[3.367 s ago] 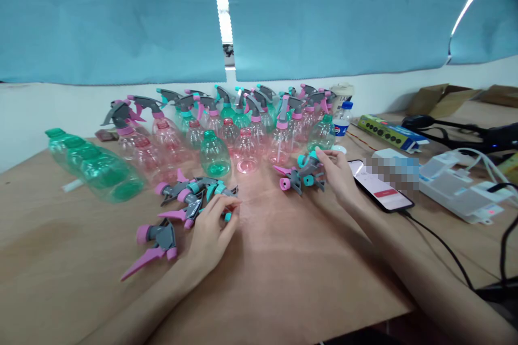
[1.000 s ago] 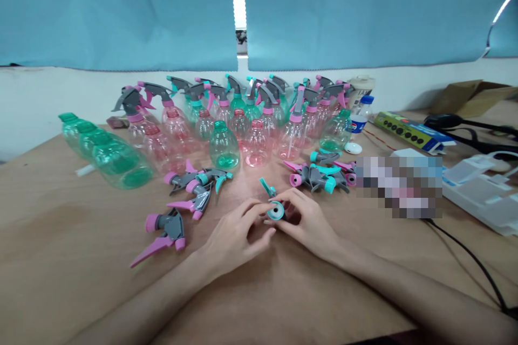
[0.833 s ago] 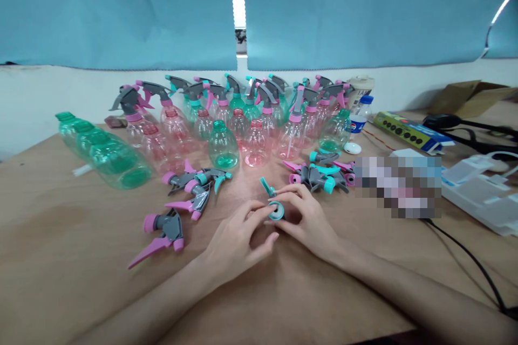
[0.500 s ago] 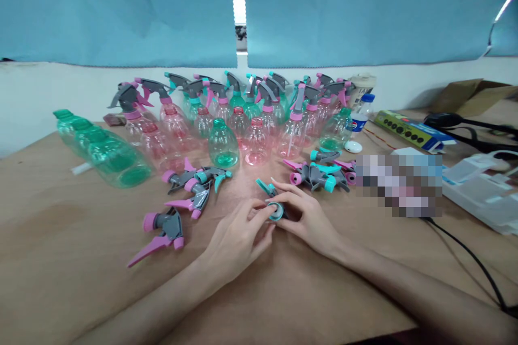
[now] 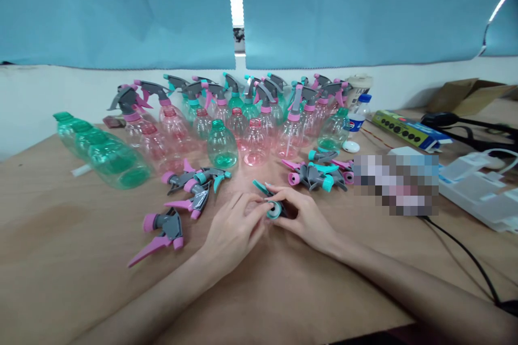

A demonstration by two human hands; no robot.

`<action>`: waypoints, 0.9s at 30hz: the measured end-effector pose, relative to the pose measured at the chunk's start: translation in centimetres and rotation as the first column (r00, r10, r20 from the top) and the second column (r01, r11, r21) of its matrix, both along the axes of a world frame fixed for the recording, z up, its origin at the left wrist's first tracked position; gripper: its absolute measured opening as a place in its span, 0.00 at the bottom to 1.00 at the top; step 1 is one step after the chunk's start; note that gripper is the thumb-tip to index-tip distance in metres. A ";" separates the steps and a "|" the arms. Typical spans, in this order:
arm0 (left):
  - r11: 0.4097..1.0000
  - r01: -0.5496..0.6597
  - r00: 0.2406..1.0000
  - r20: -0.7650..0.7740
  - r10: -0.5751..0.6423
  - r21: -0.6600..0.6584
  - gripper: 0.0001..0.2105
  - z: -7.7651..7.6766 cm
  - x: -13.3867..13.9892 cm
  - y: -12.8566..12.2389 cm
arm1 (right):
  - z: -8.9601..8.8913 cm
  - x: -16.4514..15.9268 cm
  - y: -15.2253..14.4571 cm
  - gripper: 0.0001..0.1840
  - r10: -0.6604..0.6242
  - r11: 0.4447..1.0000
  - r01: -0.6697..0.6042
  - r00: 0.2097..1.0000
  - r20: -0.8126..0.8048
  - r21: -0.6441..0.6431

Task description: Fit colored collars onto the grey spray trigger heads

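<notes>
Between my two hands is a spray trigger head (image 5: 274, 210), grey with a teal collar whose open end faces me. My right hand (image 5: 309, 221) grips its body between thumb and fingers. My left hand (image 5: 234, 229) is closed, its thumb and forefinger pinching at the collar's left rim. The teal trigger sticks out toward the far left. Left of my hands lie several loose trigger heads, one of them pink and grey (image 5: 164, 232). Beyond my right hand is a pile of pink, teal and grey trigger heads (image 5: 313, 177).
Behind stand rows of pink bottles (image 5: 256, 145) and green bottles (image 5: 222, 145), many with trigger heads on. Green bottles (image 5: 117, 159) lie at the left. At the right are a capped drink bottle (image 5: 358, 116), a long box (image 5: 407, 129), a white plastic container (image 5: 477, 188) and a black cable (image 5: 459, 242).
My left thumb and forefinger have shifted from the collar's opening to its left rim, so more of the inside shows. The trigger head stays between both hands.
</notes>
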State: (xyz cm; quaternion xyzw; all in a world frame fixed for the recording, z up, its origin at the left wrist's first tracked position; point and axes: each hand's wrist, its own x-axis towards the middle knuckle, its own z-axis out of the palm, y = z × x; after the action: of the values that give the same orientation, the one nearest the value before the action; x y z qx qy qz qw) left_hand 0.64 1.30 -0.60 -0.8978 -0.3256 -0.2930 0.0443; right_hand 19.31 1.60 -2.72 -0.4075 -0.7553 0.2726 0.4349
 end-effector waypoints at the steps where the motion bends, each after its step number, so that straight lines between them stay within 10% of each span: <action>1: 1.000 -0.010 1.000 0.007 0.010 0.015 0.10 0.1 0.0 0.0 | 0.0 0.0 0.0 0.14 0.004 1.000 -0.004 1.000 -0.004 -0.002; 27: 0.999 0.041 0.998 0.044 -0.039 -0.033 0.11 0.0 -0.1 0.3 | 0.0 0.0 -0.1 0.11 -0.013 0.999 0.009 0.998 -0.066 -0.053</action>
State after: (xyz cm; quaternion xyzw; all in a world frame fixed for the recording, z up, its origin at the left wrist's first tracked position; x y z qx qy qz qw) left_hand 0.59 1.61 -0.63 -0.8984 -0.3133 -0.3075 0.0161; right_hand 19.27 1.51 -2.68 -0.4137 -0.7308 0.3034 0.4503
